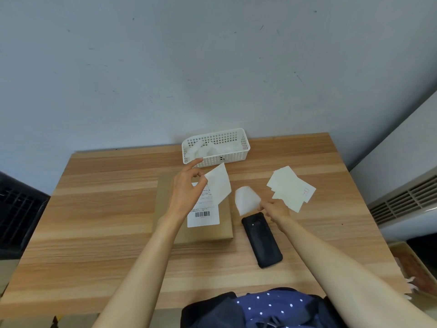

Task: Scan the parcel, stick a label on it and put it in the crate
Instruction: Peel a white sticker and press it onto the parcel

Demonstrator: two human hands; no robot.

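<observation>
Two bare forearms reach from the near edge of the wooden counter (94,209), above a dark dotted garment at the bottom of view. Black handheld scanner (262,240): lying flat right of centre, screen side down, its far end just beside the right hand. Brown parcel (224,223): flat at the centre of the counter, long side running near to far, white shipping sheet with barcode (203,215) stuck on its top face; the left forearm crosses over its left part. Right hand (275,208): fingertips pinched on a blurred white backing piece (246,200), held just above the counter between parcel and scanner. Left hand (186,188): raised over the far half of the parcel, thumb and fingers pinching the corner of a blank white label (218,183), index finger extended toward the far edge. Loose stack of blank labels (288,188): fanned on the counter toward the right edge, one with faint red marking. White perforated crate (216,147): at the far edge against the wall, holding crumpled white pieces; the parcel lies outside it, near its front wall.
</observation>
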